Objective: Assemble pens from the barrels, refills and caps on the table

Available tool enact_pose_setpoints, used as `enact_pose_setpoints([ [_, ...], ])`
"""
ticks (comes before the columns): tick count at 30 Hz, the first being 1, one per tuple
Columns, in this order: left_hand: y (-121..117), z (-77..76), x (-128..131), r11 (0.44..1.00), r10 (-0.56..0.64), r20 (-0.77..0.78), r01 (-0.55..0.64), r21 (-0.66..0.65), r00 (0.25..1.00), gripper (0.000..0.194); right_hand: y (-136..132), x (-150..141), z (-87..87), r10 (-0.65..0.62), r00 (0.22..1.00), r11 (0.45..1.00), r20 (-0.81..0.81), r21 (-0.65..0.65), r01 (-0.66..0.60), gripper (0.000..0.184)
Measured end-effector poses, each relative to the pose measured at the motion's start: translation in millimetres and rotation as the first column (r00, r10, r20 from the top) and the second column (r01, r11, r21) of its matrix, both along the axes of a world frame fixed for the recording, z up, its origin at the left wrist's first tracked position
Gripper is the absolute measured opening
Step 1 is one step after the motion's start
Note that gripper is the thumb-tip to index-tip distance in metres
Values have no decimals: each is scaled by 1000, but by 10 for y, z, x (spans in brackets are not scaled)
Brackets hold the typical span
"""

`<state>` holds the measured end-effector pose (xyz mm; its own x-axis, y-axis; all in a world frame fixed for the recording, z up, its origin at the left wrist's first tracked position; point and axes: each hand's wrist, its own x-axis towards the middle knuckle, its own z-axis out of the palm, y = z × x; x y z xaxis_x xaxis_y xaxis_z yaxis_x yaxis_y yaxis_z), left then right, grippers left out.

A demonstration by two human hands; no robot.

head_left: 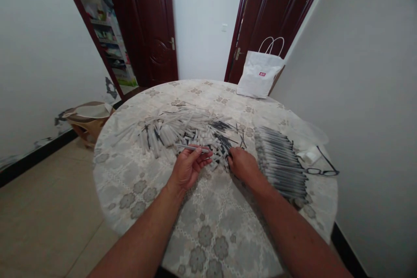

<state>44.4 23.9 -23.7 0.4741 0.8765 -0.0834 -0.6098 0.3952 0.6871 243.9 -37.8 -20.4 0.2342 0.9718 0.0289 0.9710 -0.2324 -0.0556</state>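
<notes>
Left hand: palm turned up in the middle of the frame, the left hand (pixel 189 167) has its thumb and fingers closed on a slim pale tube (pixel 193 148), which lies crosswise and pokes out to the left.
Right hand: just to the right, the right hand (pixel 241 163) is knuckles up with fingers curled in narrow at the edge of the pile, can't honestly tell if it's pinching anything.
Dark sticks: a bunch of thin dark sticks (pixel 224 142) sits right by the right fingertips, pointing every which way.
Loose pile: a big messy heap of pale tubes (pixel 167 132) spreads from the center toward the left, beyond the left hand.
Neat row: right of the right forearm, a tidy stack of dark-tipped tubes (pixel 282 163), all lying pretty much side by side.
Right edge of table: black-framed glasses (pixel 322 171), plus a small white item (pixel 311 155) near them, too blurry to name.
Table: round, with a gray flowery tablecloth (pixel 202 221).
Far side: white paper bag (pixel 260 74) standing upright, upper right of the frame.
</notes>
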Motion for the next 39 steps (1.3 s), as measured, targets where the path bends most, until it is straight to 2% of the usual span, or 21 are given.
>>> enact_pose_setpoints([
  [5,-34,15,39,999,33,-14,-33,-13,999,29,-45,15,40,106,994,991,-40,91,-102,27],
  [9,-61,1,73,999,37,-18,-37,-15,999,28,-45,19,43,176,982,983,-73,62,-172,33],
  [13,-82,-23,95,998,40,-30,-41,-36,999,30,0,34,5,175,981,985,-85,22,-174,32],
  [18,-88,-27,96,996,67,-34,-69,-62,997,33,22,83,-45,163,982,986,-100,62,-157,34],
  [21,-87,-27,90,993,80,-42,-83,-80,996,32,-1,69,-1,185,977,980,-108,95,-175,33],
  [27,-72,-52,74,984,133,-81,-142,-108,988,31,-86,-42,162,274,952,961,-137,77,-265,22],
  [31,-57,-49,63,980,161,-94,-170,-102,982,30,-93,-103,151,334,929,943,-159,48,-330,21],
  [39,-26,-20,33,983,173,-99,-177,-39,980,31,-34,-227,55,265,957,964,-117,50,-261,22],
])
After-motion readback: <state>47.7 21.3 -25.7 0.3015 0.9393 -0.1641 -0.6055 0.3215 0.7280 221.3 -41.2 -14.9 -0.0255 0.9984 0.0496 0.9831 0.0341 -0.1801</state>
